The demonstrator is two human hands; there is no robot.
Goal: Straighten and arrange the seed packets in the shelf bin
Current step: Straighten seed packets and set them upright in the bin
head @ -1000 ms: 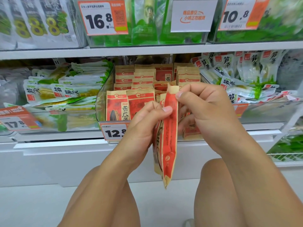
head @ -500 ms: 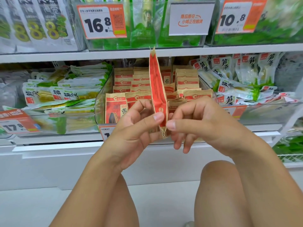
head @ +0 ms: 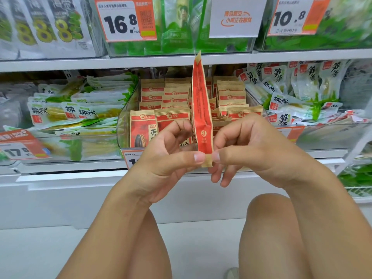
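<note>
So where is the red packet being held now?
In the head view, the red packet stands upright at centre, in front of the seed bin, its bottom edge pinched between the left hand and right hand.

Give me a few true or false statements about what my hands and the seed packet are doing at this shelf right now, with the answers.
1. Both hands pinch the red seed packet at its bottom edge. True.
2. The packet lies flat in the clear bin. False: it stands upright, edge-on, in front of the bin.
3. The left hand hangs free. False: like the right hand, it holds the packet.
4. The price tag above reads 16.8. True.
</note>
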